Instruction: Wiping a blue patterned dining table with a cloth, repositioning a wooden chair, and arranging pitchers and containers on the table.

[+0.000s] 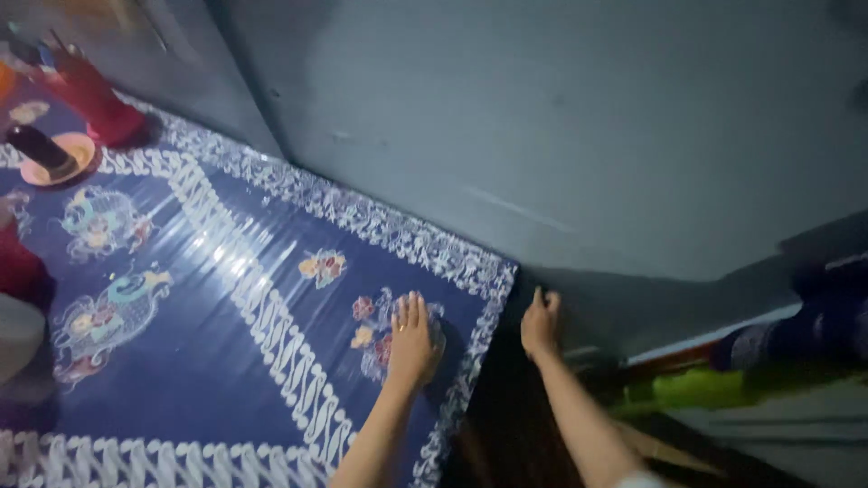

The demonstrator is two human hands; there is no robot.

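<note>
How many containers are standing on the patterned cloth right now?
2: a red cup with sticks in it at the far left corner by the wall, and a dark bottle on an orange saucer just in front. Others may sit beyond the frame's left edge.

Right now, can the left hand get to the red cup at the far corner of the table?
Probably not without leaning. The left hand lies flat on the blue patterned tablecloth near its right edge, while the red cup stands at the far left corner. Nothing blocks the way; it simply looks too far.
</note>
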